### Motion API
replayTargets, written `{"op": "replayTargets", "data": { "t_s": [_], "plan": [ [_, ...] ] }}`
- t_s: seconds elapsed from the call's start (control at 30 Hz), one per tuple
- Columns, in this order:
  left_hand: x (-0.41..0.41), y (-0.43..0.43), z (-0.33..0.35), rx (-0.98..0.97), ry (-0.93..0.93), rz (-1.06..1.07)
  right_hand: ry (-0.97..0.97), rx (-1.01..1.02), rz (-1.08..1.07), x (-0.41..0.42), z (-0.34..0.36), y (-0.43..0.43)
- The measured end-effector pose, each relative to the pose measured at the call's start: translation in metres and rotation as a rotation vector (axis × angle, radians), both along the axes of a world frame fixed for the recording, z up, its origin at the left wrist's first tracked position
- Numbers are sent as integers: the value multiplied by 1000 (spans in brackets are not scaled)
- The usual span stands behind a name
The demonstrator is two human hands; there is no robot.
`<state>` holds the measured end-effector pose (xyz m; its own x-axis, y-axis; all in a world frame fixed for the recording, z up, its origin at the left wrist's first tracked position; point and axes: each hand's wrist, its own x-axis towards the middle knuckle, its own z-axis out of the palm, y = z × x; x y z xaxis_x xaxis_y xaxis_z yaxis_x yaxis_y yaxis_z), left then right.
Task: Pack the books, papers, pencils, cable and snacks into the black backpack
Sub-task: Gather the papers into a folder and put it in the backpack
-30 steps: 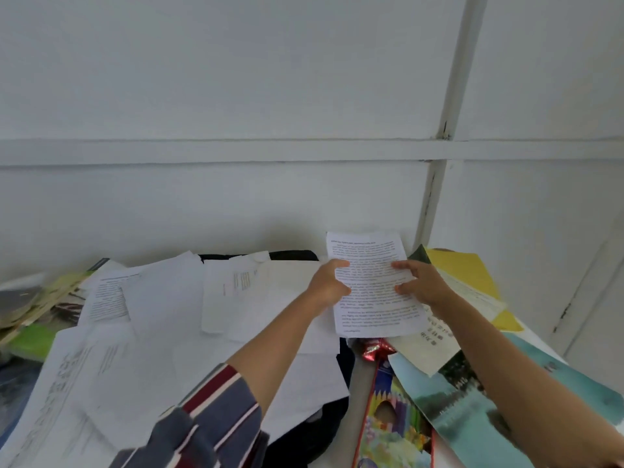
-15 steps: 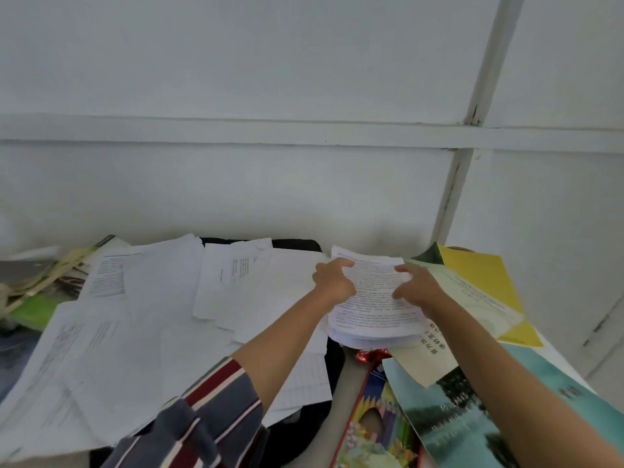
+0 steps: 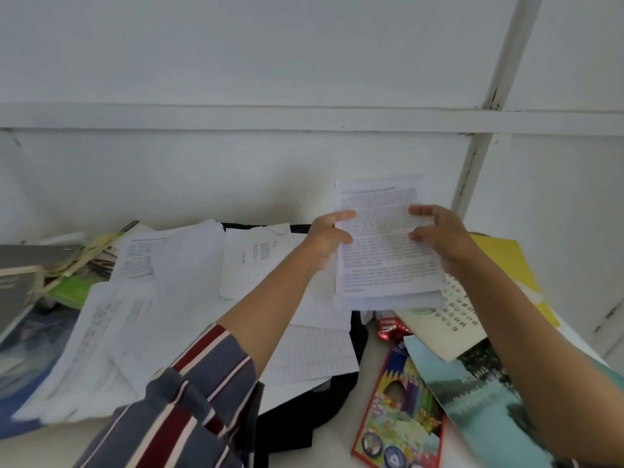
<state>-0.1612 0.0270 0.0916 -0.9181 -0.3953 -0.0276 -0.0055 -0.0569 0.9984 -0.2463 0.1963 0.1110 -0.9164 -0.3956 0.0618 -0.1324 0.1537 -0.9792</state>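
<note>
A white panelled wall [image 3: 236,62] fills the far half of the view, with a pale tabletop [image 3: 337,444] below it. Across the left and middle of the tabletop lies a wide spread of loose white papers [image 3: 162,315], overlapping one another and covering most of the black backpack [image 3: 304,417], which shows only at its far rim and at its near right side. At the far left, books [image 3: 23,298] lie in a heap, a grey cover above a blue one, with a green cover between them. On the right, a teal book [image 3: 479,400] lies near, partly under the right forearm; a cream booklet with printed characters [image 3: 452,319] overlaps its far end, and a yellow folder [image 3: 506,265] lies beyond that. Just left of the teal book sits a box of coloured pencils [image 3: 398,410] with a red border, and touching its far end is a red foil snack wrapper [image 3: 388,327].

Both hands hold a stack of printed sheets [image 3: 385,248], lifted and tilted upright above the right edge of the backpack. The left hand [image 3: 329,238], its arm in a striped sleeve [image 3: 189,407], grips the stack's left edge with thumb on the front. The right hand [image 3: 439,234] grips the right edge, fingers curled onto the printed face.
</note>
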Motion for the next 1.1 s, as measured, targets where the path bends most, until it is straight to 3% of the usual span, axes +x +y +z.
{"op": "replayTargets", "data": {
  "t_s": [0.1, 0.23, 0.5, 0.6, 0.73, 0.9, 1.1],
  "plan": [
    [19, -23, 11, -93, -37, -16, -21, -51, 32, 18, 1, -22],
    [49, -56, -5, -277, -248, -59, -118, 15, 101, 45, -29, -55],
    [64, -77, -56, -481, -451, -96, 195, 639, 13, 78, -78, -88],
    [58, -74, -66, -585, -462, -94, 158, 746, -78, 85, -77, -94],
    [53, -71, -70, -631, -458, -109, 94, 695, -132, 84, -78, -94],
    [51, -70, -69, -540, -430, -130, -25, 439, -164, 85, -72, -84],
    [60, -72, -64, -113, -333, -154, -125, 286, -129, 89, -63, -73]
  ]
}}
